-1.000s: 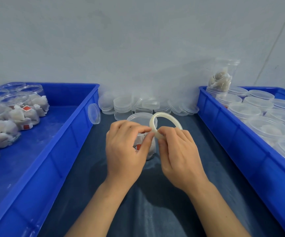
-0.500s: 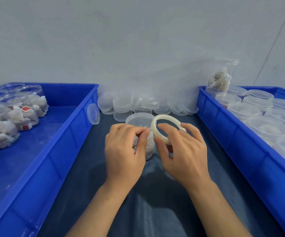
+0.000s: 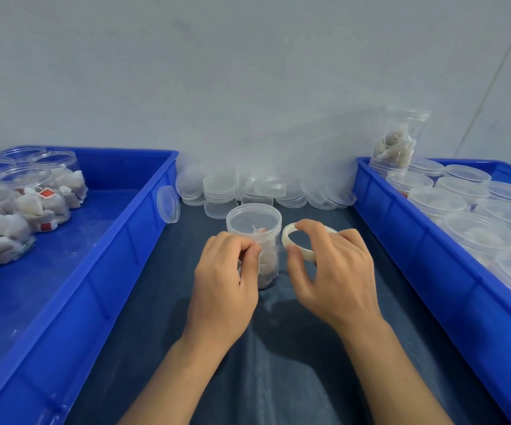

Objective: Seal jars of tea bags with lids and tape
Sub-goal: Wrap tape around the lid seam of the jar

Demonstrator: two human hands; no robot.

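Right, the lidded jar of tea bags stands upright on the dark cloth. The left hand curls against the jar's near left side, thumb and forefinger pinched at it. Just right of the jar, the right hand pinches the tape roll, held on edge.

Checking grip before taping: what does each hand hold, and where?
Right hand pinches the tape roll by its ring. Left hand grips the jar's side.
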